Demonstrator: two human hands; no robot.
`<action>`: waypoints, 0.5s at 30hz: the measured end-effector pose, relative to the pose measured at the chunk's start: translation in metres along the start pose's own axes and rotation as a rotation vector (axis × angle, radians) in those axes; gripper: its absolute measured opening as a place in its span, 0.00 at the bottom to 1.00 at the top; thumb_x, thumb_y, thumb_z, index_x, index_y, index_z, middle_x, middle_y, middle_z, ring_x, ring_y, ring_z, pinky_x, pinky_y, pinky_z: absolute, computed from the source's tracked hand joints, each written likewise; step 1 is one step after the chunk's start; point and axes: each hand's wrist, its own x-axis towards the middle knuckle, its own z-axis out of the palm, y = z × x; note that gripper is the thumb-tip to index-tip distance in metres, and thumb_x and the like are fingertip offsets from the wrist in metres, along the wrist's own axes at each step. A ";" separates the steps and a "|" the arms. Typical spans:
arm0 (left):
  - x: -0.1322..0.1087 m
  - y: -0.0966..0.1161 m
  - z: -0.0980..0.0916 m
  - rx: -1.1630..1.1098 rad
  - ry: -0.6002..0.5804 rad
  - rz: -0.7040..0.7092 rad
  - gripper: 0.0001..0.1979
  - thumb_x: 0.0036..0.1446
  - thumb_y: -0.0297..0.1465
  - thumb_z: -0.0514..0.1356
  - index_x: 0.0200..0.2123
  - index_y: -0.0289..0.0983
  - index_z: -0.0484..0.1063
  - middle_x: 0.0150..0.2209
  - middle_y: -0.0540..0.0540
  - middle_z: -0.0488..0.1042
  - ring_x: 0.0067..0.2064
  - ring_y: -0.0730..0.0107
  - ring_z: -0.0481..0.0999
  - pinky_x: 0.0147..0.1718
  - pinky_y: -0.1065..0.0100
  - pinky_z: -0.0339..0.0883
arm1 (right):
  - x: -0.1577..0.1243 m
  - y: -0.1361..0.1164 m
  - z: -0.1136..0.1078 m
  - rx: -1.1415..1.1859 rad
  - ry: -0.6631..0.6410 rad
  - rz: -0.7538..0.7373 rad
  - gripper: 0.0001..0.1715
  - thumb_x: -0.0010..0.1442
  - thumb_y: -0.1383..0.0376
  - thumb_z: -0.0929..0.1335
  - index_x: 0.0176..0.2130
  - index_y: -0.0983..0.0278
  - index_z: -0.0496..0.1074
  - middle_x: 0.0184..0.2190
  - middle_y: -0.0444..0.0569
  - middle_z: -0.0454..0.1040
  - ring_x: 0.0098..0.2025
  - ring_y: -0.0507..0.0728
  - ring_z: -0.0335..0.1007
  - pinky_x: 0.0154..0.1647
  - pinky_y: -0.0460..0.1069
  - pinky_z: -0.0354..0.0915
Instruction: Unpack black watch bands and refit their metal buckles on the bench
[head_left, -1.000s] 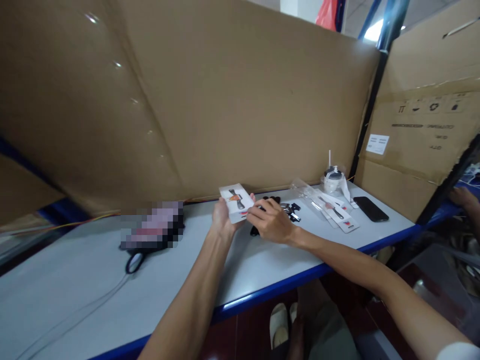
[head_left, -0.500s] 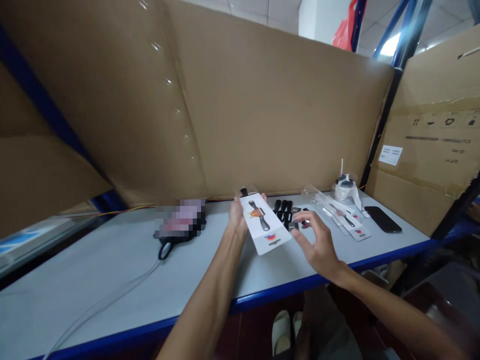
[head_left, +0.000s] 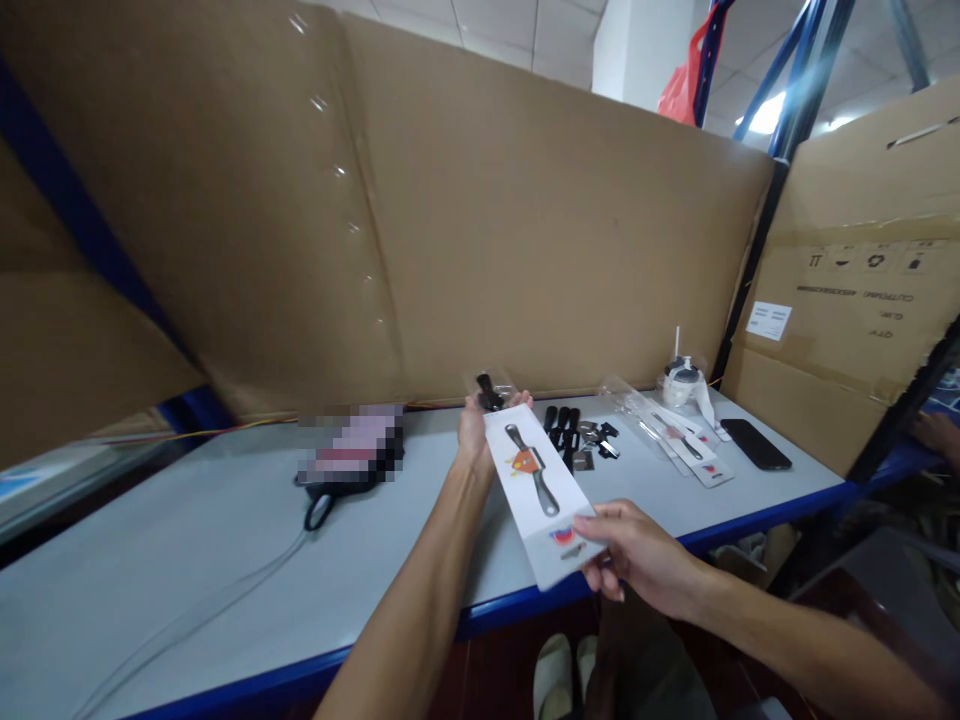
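Note:
A white printed card, showing a black-handled tool and a colourful logo, slants down toward me over the table's front edge. The fingers and thumb of my right hand are closed on its lower end, by the hang hole. My left hand is curled round a clear plastic bag at the card's upper end. Inside the bag a black tool partly shows; the card hides the rest. Just beyond the card lie several black handles and small metal pieces.
To the right are other clear-bagged cards, a black phone and a white-wrapped cup with a straw. A pixelated device with a cable lies left. Cardboard stands behind, and a carton at right.
My right hand has gone from spread fingers beside the card to gripping its lower end. The card has slid down toward me, and more of the bag with the black tool shows.

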 end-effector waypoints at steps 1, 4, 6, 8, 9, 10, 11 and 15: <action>0.001 0.003 0.000 0.018 0.017 0.020 0.29 0.72 0.48 0.44 0.53 0.32 0.73 0.36 0.36 0.80 0.31 0.57 0.83 0.29 0.60 0.79 | -0.016 0.002 -0.002 -0.030 -0.018 0.024 0.26 0.53 0.43 0.75 0.31 0.64 0.76 0.18 0.44 0.71 0.16 0.48 0.58 0.15 0.44 0.51; 0.003 0.011 -0.001 0.043 0.025 0.079 0.32 0.72 0.49 0.40 0.52 0.30 0.72 0.39 0.32 0.80 0.37 0.55 0.83 0.32 0.59 0.80 | -0.064 0.006 -0.016 -0.221 -0.068 0.102 0.32 0.54 0.38 0.73 0.32 0.65 0.75 0.23 0.47 0.74 0.19 0.50 0.65 0.18 0.44 0.58; 0.005 0.013 -0.001 0.038 0.048 0.121 0.32 0.72 0.49 0.38 0.51 0.32 0.73 0.41 0.32 0.79 0.40 0.54 0.83 0.34 0.58 0.80 | -0.092 0.004 -0.033 -0.438 0.103 -0.006 0.35 0.60 0.35 0.68 0.32 0.65 0.74 0.23 0.47 0.73 0.20 0.50 0.64 0.19 0.44 0.59; 0.006 0.013 -0.001 0.031 0.052 0.141 0.31 0.73 0.48 0.37 0.49 0.34 0.73 0.43 0.33 0.79 0.43 0.54 0.83 0.36 0.57 0.80 | -0.111 -0.004 -0.057 -0.653 0.392 -0.174 0.36 0.64 0.35 0.63 0.32 0.63 0.72 0.18 0.43 0.68 0.17 0.50 0.60 0.18 0.45 0.56; 0.006 0.012 0.000 0.030 0.043 0.141 0.31 0.73 0.48 0.36 0.47 0.35 0.73 0.43 0.33 0.79 0.44 0.54 0.82 0.37 0.57 0.79 | -0.118 -0.008 -0.071 -0.718 0.531 -0.231 0.36 0.66 0.35 0.61 0.32 0.62 0.71 0.15 0.41 0.64 0.15 0.50 0.57 0.17 0.46 0.53; 0.006 0.011 0.001 0.032 0.031 0.136 0.31 0.73 0.47 0.36 0.46 0.36 0.73 0.44 0.32 0.79 0.45 0.54 0.82 0.37 0.57 0.79 | -0.122 -0.014 -0.087 -0.765 0.671 -0.271 0.34 0.67 0.36 0.60 0.33 0.61 0.71 0.14 0.39 0.63 0.15 0.51 0.56 0.17 0.46 0.52; 0.005 0.009 0.002 0.038 0.018 0.130 0.31 0.73 0.47 0.35 0.44 0.36 0.73 0.44 0.32 0.79 0.45 0.53 0.82 0.37 0.56 0.79 | -0.125 -0.019 -0.104 -0.824 0.815 -0.338 0.32 0.67 0.37 0.61 0.32 0.60 0.69 0.14 0.40 0.63 0.16 0.52 0.57 0.18 0.47 0.53; 0.001 0.004 0.006 0.080 -0.013 0.121 0.31 0.73 0.46 0.34 0.39 0.36 0.71 0.43 0.31 0.79 0.46 0.53 0.82 0.36 0.58 0.79 | -0.124 -0.029 -0.170 -1.080 1.044 -0.455 0.30 0.64 0.38 0.62 0.28 0.58 0.64 0.15 0.43 0.67 0.20 0.55 0.64 0.26 0.50 0.59</action>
